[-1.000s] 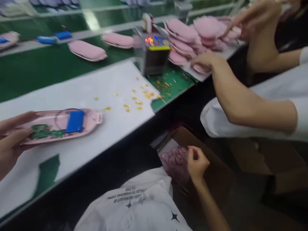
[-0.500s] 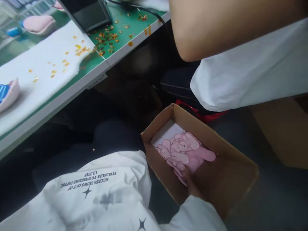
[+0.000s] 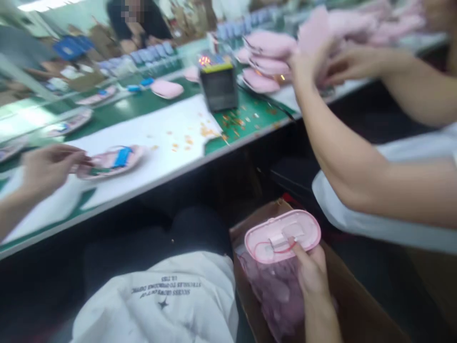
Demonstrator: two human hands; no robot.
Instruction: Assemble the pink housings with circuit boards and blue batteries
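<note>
My right hand (image 3: 312,267) grips a pink oval plastic cover (image 3: 259,237) by its edge, thumb on its inner face, above an open cardboard box (image 3: 352,305). A thin red wire crosses the cover's inside. Below it, more pink pieces (image 3: 282,290) lie in the box, blurred. At the bench, the fingers of my left hand (image 3: 53,166) are pinched together at the near end of a pink shell (image 3: 137,155), which holds a blue block (image 3: 122,157) and a green part. Blur hides exactly how they grip it.
A small dark device (image 3: 219,90) stands on the green bench (image 3: 114,116) among amber scraps. Pink cases (image 3: 269,45) are stacked behind it. A co-worker's arms (image 3: 342,143) reach in from the right, and another person (image 3: 139,24) sits across the bench.
My right hand has risen out of the box with a pink cover. The view has tilted up, and my left hand now shows at the pink shell on the bench.
</note>
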